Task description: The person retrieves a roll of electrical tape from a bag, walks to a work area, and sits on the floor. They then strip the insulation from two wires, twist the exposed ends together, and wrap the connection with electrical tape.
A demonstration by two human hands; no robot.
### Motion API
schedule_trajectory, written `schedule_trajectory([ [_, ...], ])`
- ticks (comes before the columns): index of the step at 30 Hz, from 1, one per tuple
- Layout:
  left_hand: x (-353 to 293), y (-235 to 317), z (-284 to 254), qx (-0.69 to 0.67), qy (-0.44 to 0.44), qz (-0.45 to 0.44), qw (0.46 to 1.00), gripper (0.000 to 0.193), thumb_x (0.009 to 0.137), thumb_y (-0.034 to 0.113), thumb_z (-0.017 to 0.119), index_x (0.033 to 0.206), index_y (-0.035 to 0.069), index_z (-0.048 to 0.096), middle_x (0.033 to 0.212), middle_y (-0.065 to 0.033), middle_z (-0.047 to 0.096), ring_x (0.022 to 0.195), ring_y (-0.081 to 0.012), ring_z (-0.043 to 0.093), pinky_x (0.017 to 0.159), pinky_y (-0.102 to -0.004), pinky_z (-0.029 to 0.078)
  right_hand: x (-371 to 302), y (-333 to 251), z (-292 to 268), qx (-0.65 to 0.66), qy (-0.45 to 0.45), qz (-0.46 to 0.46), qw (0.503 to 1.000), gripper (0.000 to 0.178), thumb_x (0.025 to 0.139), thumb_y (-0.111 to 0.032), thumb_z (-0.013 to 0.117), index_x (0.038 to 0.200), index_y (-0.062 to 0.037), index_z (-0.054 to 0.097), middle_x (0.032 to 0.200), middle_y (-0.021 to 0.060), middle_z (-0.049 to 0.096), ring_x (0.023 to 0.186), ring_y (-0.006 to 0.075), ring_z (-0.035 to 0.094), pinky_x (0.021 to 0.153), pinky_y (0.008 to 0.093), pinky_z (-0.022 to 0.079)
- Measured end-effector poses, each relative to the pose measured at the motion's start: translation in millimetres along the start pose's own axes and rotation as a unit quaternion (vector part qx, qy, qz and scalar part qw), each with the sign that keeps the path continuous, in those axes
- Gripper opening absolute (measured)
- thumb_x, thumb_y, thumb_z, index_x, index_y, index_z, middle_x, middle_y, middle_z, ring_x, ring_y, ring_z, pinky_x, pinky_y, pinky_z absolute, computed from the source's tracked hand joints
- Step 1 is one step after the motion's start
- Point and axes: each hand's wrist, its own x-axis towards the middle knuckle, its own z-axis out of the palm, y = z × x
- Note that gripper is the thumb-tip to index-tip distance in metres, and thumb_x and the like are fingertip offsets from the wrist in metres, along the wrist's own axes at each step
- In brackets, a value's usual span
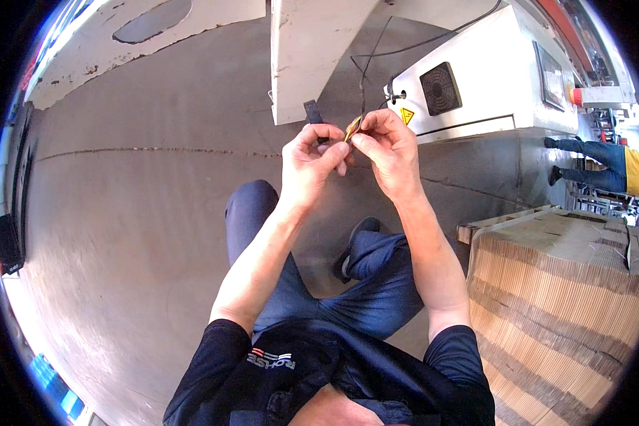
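Note:
Both hands meet at the end of a black cable (363, 96) that runs down from the white cabinet's side. My left hand (309, 162) pinches thin coloured wires (350, 130), one of them yellowish, between thumb and forefinger. A dark, blocky piece (312, 111) sticks out beyond its fingers; I cannot tell its kind. From the other side, my right hand (389, 150) closes thumb and forefinger on the same wires, right where they leave the black sheath. The fingers partly cover the wire tips.
A white cabinet (476, 67) with a black fan grille (440, 88) stands at the far right. Beside it rises a white metal beam (309, 53). Stacked cardboard (547, 312) lies close on my right. Another person's legs (589, 160) show at the right edge.

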Motion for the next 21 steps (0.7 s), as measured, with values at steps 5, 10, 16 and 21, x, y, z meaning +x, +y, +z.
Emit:
schedule_trajectory([
  [5, -0.9, 4.7, 1.0, 0.112, 0.036, 0.044, 0.992, 0.009, 0.090, -0.003, 0.069, 0.098, -0.002, 0.066, 0.078, -0.0028, 0.066, 0.065, -0.0070, 0.060, 0.061, -0.0205, 0.047, 0.8, 6.2, 1.9, -0.012, 0.018, -0.011, 1.000, 0.016, 0.090, 0.006, 0.066, 0.101, -0.0022, 0.059, 0.098, 0.0040, 0.066, 0.088, 0.0095, 0.064, 0.080, 0.0250, 0.054],
  [10, 3.2, -5.3, -6.8, 0.182, 0.052, 0.097, 0.977, 0.005, 0.091, -0.002, 0.068, 0.097, -0.002, 0.066, 0.081, -0.0013, 0.063, 0.067, -0.0052, 0.057, 0.060, -0.0194, 0.045, -0.5, 17.1, 6.3, 0.016, 0.051, 0.027, 0.998, 0.017, 0.088, 0.006, 0.067, 0.101, -0.0021, 0.059, 0.097, 0.0040, 0.066, 0.087, 0.0097, 0.064, 0.080, 0.0259, 0.054],
  [16, 3.8, -10.1, -5.0, 0.174, 0.076, 0.107, 0.976, 0.006, 0.092, -0.002, 0.066, 0.098, -0.002, 0.065, 0.086, -0.0007, 0.061, 0.069, -0.0053, 0.057, 0.058, -0.0198, 0.046, -4.6, 19.7, 14.2, 0.167, 0.093, 0.104, 0.976, 0.021, 0.088, 0.006, 0.064, 0.106, -0.0021, 0.058, 0.099, 0.0064, 0.064, 0.087, 0.0149, 0.065, 0.081, 0.0295, 0.054],
  [21, 3.0, -10.7, -5.5, 0.182, 0.071, 0.096, 0.976, 0.007, 0.089, -0.003, 0.067, 0.096, -0.005, 0.068, 0.094, -0.0036, 0.058, 0.070, -0.0066, 0.058, 0.067, -0.0224, 0.050, -4.1, 19.6, 14.8, 0.190, 0.122, 0.175, 0.958, 0.017, 0.089, 0.000, 0.063, 0.106, 0.0003, 0.058, 0.096, 0.0076, 0.065, 0.079, 0.0155, 0.064, 0.073, 0.0304, 0.054],
])
